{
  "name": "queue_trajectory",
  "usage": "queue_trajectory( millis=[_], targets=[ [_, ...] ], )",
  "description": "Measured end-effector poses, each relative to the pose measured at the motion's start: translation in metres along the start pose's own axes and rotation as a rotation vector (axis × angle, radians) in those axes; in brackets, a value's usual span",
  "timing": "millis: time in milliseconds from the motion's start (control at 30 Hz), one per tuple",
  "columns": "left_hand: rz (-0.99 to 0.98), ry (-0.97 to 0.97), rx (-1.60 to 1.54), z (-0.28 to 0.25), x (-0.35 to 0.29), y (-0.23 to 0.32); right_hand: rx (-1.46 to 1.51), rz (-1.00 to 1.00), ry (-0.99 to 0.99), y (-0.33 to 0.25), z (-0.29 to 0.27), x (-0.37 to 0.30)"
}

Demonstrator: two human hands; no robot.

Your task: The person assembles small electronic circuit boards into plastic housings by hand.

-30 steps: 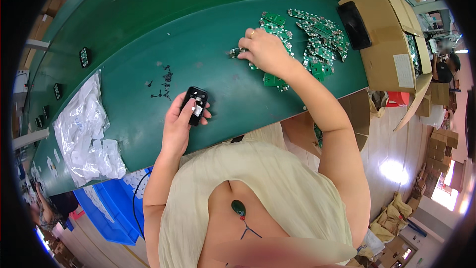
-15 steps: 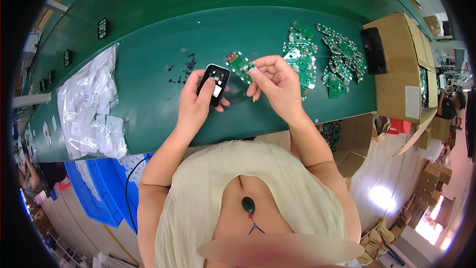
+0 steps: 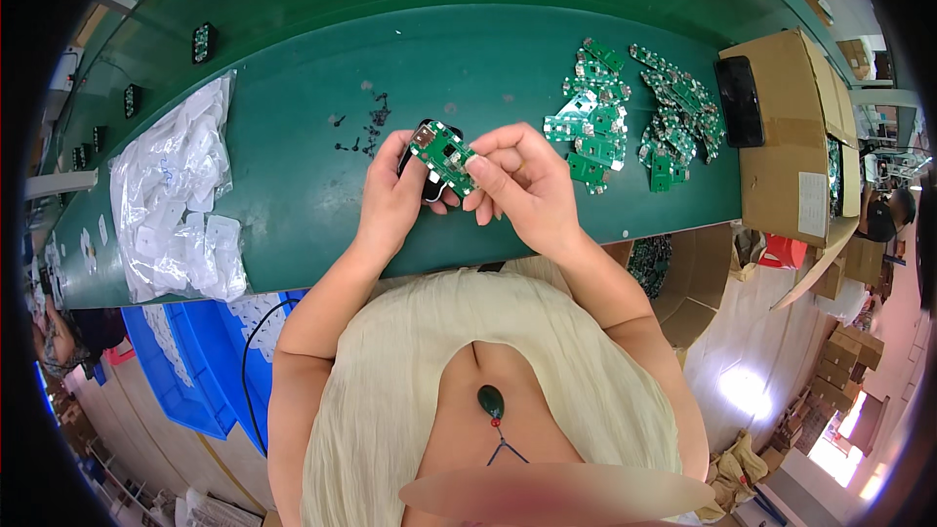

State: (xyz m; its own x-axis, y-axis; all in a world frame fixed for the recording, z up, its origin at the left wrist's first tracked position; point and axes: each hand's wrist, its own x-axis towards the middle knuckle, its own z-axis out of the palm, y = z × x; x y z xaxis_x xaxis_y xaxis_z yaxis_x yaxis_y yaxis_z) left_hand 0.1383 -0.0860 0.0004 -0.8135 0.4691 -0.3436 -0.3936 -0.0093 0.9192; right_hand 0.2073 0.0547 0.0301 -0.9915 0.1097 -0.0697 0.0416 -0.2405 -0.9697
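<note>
My left hand point(image 3: 393, 193) grips a small black plastic housing point(image 3: 430, 190), thumb on top and fingertips showing at its right side. My right hand point(image 3: 527, 181) pinches a green circuit board point(image 3: 445, 154) with a metal USB socket at its upper left end. The board is tilted over the housing and covers most of it; whether the two touch I cannot tell. Beyond my left hand lies a loose cluster of small black pieces point(image 3: 376, 117). To the right of my right hand, green circuit boards point(image 3: 597, 127) lie spread in a column.
Another heap of boards point(image 3: 678, 107) sits farther right, beside a cardboard box point(image 3: 786, 137) with a black phone point(image 3: 739, 102) against it. Clear plastic bags of white pieces point(image 3: 176, 195) lie at left. Blue bins point(image 3: 195, 371) stand below the green table's point(image 3: 303, 156) edge.
My right hand has brought the circuit board left and down, over the black housing. The housing, in plain view before, is now mostly covered. My left hand keeps its hold.
</note>
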Motion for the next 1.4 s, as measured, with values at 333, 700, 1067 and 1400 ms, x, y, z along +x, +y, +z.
queue_trajectory(
  millis=[333, 700, 1067, 1400],
  targets=[
    [0.013, -0.004, 0.018, -0.001, 0.0, -0.003, 0.018, 0.045, -0.015, 0.006, -0.001, 0.006],
    [-0.004, -0.148, -0.023, 0.002, -0.016, 0.005, -0.04, 0.081, 0.047, 0.022, -0.01, 0.011],
    [-0.06, -0.093, -0.01, -0.006, -0.016, 0.0, -0.406, -0.151, 0.076, 0.023, -0.009, 0.009],
    [-0.066, -0.086, 0.083, -0.002, -0.018, 0.003, -0.227, -0.207, 0.121, 0.031, -0.002, 0.013]
  ],
)
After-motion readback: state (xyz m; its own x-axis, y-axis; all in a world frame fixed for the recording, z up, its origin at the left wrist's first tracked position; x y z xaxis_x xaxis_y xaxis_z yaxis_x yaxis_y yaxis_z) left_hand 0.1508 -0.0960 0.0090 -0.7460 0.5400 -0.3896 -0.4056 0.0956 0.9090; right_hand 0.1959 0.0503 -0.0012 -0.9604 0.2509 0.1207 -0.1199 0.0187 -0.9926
